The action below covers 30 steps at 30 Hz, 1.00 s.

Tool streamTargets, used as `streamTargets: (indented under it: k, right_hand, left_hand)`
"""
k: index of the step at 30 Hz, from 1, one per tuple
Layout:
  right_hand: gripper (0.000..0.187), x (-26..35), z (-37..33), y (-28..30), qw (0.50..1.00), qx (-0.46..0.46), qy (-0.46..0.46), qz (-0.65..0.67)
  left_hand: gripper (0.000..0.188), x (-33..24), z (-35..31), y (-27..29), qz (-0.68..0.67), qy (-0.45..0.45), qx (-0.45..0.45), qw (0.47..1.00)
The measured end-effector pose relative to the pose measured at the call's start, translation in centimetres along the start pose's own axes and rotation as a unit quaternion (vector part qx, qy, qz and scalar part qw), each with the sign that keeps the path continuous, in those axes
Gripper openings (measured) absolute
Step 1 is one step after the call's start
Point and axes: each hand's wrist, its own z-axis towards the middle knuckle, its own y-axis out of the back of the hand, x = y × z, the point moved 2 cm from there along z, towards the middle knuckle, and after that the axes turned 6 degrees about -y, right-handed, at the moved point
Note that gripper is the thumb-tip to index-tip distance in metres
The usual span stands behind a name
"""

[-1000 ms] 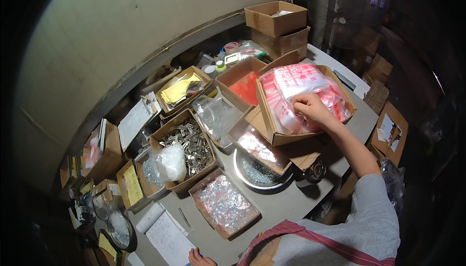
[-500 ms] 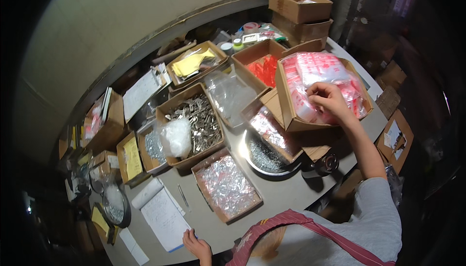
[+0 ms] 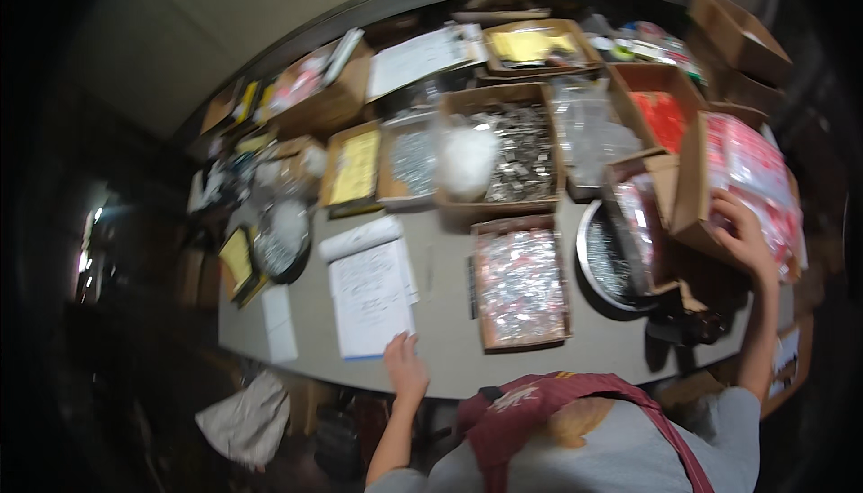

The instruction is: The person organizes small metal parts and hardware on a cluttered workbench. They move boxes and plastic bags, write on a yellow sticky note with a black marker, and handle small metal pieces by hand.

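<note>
My left hand [image 3: 406, 369] rests at the lower right corner of a notepad [image 3: 370, 300] with handwriting, its fingers stretched out and holding nothing. On the far right, my right hand [image 3: 744, 232] reaches over the near side of a cardboard box [image 3: 690, 183]. Inside are clear plastic bags [image 3: 753, 165] with pink-red print. The right fingers are bent against the bags but blurred, so a grip on one cannot be made out. Between my hands sits a shallow carton [image 3: 521, 286] full of small clear packets. A round metal tray [image 3: 589, 264] of small metal parts stands beside the bag box.
Behind the notepad are a carton of metal pieces [image 3: 526, 156] with a white plastic bag [image 3: 467, 162] on it, a box with yellow paper [image 3: 355, 165] and a red-filled box [image 3: 661, 115]. A dark round object [image 3: 692, 324] stands near the right edge. A bowl [image 3: 283, 241] is at left.
The view has swung to the right, so the table sits more squarely in it. My right hand has gone lower, to the near side of the bag box. My left hand stays by the notepad.
</note>
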Motion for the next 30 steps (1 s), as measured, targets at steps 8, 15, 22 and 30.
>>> streamTargets:
  k: [8,15,22,30]
  right_hand:
    - [0.041,-5.2,-0.2,-1.1,0.995,-0.01,-0.042,0.094]
    - [0.027,-2.7,0.0,-0.9,0.989,-0.022,-0.044,0.141]
    - [0.022,3.0,-1.2,0.9,0.987,-0.132,0.052,0.077]
    - [0.026,3.2,-0.4,2.2,0.935,-0.336,0.021,0.114]
  left_hand:
    - [0.052,-0.7,-0.3,1.3,0.012,0.007,-0.001,1.0]
    - [0.048,-0.8,-0.5,1.8,0.008,0.012,-0.002,1.0]
    - [0.049,-0.2,-0.2,1.5,-0.003,0.007,0.007,1.0]
    - [0.044,7.5,-5.2,-7.4,-0.008,-0.015,-0.136,0.991]
